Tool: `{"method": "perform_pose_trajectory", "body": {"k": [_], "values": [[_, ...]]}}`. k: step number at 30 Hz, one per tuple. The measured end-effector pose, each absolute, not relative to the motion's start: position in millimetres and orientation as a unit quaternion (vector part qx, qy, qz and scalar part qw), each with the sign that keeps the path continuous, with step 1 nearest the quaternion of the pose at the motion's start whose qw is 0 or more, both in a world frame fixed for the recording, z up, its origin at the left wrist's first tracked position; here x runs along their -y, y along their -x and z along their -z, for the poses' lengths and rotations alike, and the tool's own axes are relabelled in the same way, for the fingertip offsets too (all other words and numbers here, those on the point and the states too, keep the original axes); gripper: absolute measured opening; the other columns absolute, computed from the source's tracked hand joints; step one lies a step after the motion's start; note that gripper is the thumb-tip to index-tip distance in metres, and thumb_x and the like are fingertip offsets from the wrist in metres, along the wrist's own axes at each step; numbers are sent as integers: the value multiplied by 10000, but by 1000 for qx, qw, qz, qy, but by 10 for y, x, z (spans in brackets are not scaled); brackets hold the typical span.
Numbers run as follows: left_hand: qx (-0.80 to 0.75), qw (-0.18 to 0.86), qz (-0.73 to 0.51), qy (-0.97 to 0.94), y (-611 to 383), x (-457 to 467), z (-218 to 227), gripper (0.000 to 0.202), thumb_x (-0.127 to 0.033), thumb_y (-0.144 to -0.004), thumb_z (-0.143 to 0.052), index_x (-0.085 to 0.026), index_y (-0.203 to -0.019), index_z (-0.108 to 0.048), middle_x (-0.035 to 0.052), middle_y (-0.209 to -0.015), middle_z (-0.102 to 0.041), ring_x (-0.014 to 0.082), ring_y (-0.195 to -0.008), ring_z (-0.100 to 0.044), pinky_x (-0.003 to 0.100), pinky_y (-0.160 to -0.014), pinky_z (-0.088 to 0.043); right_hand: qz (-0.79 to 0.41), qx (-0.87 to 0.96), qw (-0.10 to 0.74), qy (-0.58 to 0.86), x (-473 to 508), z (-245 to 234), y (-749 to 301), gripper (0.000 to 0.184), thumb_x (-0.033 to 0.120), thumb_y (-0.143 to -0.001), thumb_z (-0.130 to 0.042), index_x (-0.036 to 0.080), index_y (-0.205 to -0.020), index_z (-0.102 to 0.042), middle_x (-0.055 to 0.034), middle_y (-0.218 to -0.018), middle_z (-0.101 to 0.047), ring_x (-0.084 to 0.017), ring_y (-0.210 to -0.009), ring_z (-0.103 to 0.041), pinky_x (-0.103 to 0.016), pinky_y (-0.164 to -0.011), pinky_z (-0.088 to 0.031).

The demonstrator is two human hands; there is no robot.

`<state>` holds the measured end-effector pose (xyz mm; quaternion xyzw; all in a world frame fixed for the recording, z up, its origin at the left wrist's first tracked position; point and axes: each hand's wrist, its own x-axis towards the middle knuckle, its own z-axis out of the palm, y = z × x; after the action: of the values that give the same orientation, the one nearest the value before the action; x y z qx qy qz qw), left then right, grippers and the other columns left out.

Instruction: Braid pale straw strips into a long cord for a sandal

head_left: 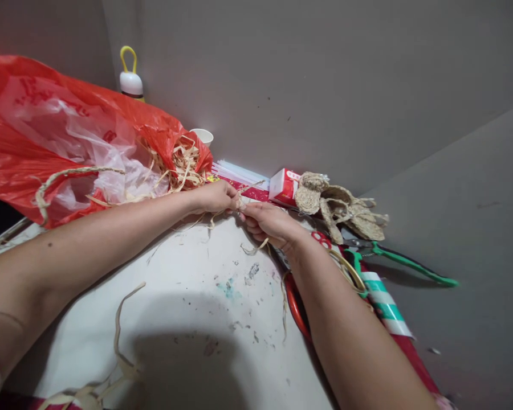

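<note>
Both of my hands are closed, meeting over the far side of the white table (188, 267). Between my left hand (217, 196) and my right hand (270, 221), the fingertips pinch pale dry straw strips (239, 201). Loose ends stick out above and below the fingers; the exact grip point is partly hidden. Just left of my left hand, more straw strips (185, 162) spill from the mouth of a red plastic bag (154, 117). A braided straw cord (47, 191) lies against that bag. Woven straw figures (346, 208) sit beyond my right hand.
Scissors with red handles (298, 310) lie partly under my right forearm. Nearby are green-handled cutters (414, 266), a tape roll (353, 272) and a striped roll (387, 304). A red-white box (283, 187), a cup (203, 136) and a bottle (131, 83) stand near the wall.
</note>
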<state>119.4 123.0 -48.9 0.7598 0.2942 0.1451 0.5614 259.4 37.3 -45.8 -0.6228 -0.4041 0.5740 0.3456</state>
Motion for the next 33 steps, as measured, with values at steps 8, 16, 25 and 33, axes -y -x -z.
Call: {"method": "perform_pose_trajectory", "body": {"k": [8,16,25,33], "values": [[-297,497,-166,-799,-1154,-1271,450,90,-105,-665,-596,-127,-683,-682,-28,-577,-575,65,-510,-423,210,-549,-313,-584,355,384,621,-384,448,-2502,240,179,-802,-477,197,-574,-405,100,-400,-242,-47,-332,-148,-179,-331,-107],[-332,539,-74,-770,-1127,-1235,294,152,-41,-656,-557,-141,-644,-670,-46,-430,-452,60,-382,-333,228,-431,-246,-529,333,423,656,-425,563,-2415,298,128,-739,-547,197,-484,-409,89,-361,-242,-45,-307,-153,-224,-351,-64],[-348,615,-44,-706,-1206,-1011,269,221,-46,-784,-430,-131,-604,-526,13,-469,-543,84,-369,-472,221,-441,-384,-552,303,462,624,-388,547,-2415,288,88,-694,-529,197,-479,-373,91,-363,-264,-38,-309,-179,-187,-321,-114],[-377,519,-90,-762,-1276,-871,460,160,-64,-750,-452,-137,-858,-545,14,-514,-588,135,-452,-581,227,-490,-454,-585,295,479,585,-355,551,-2433,316,111,-693,-545,200,-494,-316,104,-366,-258,-25,-308,-178,-147,-301,-139]]}}
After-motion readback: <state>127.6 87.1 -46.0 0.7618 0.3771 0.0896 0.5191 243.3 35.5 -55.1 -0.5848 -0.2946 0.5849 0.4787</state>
